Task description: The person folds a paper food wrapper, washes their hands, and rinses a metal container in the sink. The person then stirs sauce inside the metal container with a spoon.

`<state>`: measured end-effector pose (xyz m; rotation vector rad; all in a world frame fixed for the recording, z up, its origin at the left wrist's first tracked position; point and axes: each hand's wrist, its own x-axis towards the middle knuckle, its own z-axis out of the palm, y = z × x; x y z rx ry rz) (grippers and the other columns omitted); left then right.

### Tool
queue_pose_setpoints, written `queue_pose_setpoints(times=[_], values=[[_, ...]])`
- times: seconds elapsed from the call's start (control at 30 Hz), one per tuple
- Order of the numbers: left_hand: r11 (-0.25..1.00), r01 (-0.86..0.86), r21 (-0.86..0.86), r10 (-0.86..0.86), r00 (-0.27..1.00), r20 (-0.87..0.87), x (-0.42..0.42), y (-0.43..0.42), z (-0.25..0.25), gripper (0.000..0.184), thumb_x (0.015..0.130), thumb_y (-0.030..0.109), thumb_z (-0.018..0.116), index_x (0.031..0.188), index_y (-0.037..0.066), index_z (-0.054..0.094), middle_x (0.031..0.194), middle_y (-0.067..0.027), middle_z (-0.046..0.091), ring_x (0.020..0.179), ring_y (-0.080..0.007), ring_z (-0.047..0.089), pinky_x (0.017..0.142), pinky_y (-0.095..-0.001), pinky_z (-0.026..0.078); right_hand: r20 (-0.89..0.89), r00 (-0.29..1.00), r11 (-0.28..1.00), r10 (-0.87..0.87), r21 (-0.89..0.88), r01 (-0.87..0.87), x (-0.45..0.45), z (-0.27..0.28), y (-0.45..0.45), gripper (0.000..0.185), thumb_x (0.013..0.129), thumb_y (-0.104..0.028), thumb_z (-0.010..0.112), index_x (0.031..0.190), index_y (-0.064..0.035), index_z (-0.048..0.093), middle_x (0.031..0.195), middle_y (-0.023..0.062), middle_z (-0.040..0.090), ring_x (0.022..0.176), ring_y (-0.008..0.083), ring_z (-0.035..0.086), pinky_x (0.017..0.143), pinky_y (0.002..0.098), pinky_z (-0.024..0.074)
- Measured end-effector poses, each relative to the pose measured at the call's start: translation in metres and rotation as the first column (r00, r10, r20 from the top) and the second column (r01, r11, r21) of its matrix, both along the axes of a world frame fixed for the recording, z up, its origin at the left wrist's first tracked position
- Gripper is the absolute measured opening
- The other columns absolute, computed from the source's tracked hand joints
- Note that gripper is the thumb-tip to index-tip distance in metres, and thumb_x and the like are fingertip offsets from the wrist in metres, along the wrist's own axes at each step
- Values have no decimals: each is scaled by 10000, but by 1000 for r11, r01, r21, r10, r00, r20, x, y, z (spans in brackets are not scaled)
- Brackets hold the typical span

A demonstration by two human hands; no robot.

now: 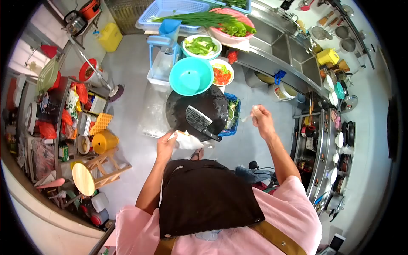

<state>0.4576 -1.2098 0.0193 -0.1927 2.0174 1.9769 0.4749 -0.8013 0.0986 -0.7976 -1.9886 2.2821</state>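
The white bag (189,141) is at the near edge of the round board (176,108), between six and seven o'clock from its centre. The left hand (165,146) holds the bag by its left end, with the fingers closed on it. The bag looks thin, soft and light, so I judge it will fold easily and may tear if it is pulled hard. The gathered end is the better place to take hold, with a second grip at the loose right corner. What it contains, I cannot tell.

The right hand (261,119) is at three o'clock, well apart from the board, and its fingertips pinch together on a small white piece (255,108), too small to identify.

On the board lies the cleaver (198,118), its handle toward five o'clock. The teal basin (191,76) is at twelve, the bowl of cut peppers (222,75) at one, and the blue basket (232,114) at three. The metal counter (154,108) shows at nine.
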Motion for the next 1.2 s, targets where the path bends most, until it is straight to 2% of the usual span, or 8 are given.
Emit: queue_pose_setpoints(times=[0.07,0.4,0.5,0.6,0.63,0.73,0.93,1.2], values=[[991,-29,134,20,998,66,3,-2,10,142,959,128,666,935,-7,700,760,58,575,679,-31,474,592,-237,404,77,994,996,-75,-48,79,-7,-45,17,124,997,-185,593,947,-86,648,727,3,588,459,71,366,405,250,252],[976,-47,-214,25,994,-107,8,-64,14,181,985,139,625,975,-27,695,817,47,608,800,-40,500,718,-221,421,366,805,846,-467,-78,527,-51,-255,60,173,929,-233,686,994,-73,690,657,15,480,508,145,426,411,306,329],[982,-116,-146,102,990,-98,10,-70,23,195,990,139,615,1017,-32,705,879,21,657,827,-57,541,761,-224,442,429,767,833,-478,-57,551,-65,-279,69,173,935,-230,673,988,-66,693,687,22,500,527,159,437,439,326,373],[977,-150,-154,142,988,-62,7,-75,42,211,987,138,616,1041,-45,706,925,-4,678,838,-84,576,781,-245,468,284,913,953,-292,12,301,-66,-307,85,444,950,-263,666,1294,-15,536,963,125,634,721,238,626,514,380,472],[975,-151,-160,141,987,-74,6,-80,42,212,986,137,617,1048,-46,705,928,-7,679,840,-84,576,783,-249,472,443,842,909,-307,-126,398,-72,-285,88,537,954,-265,662,1385,-7,471,1021,146,639,758,252,646,519,391,486],[978,-131,-160,115,988,-105,-3,-93,37,213,982,136,621,1067,-42,703,941,-18,686,843,-91,585,788,-260,481,379,797,868,-470,32,496,-65,-264,81,646,959,-229,627,1502,-15,349,1153,187,610,768,274,649,554,387,531],[992,-108,-64,104,993,-64,-37,-100,34,209,971,119,631,1075,-47,703,949,-12,687,855,-90,588,805,-254,477,189,751,767,-632,15,642,-12,-224,32,467,942,-159,600,1368,-4,486,1125,137,639,771,205,648,604,347,552],[954,299,-29,-300,950,-85,-109,-112,29,209,980,121,633,1048,-65,702,939,-10,692,868,-82,594,809,-240,480,-9,698,696,-716,61,716,55,-123,-183,252,963,-124,571,1187,-25,634,963,50,686,712,123,625,576,266,493]])
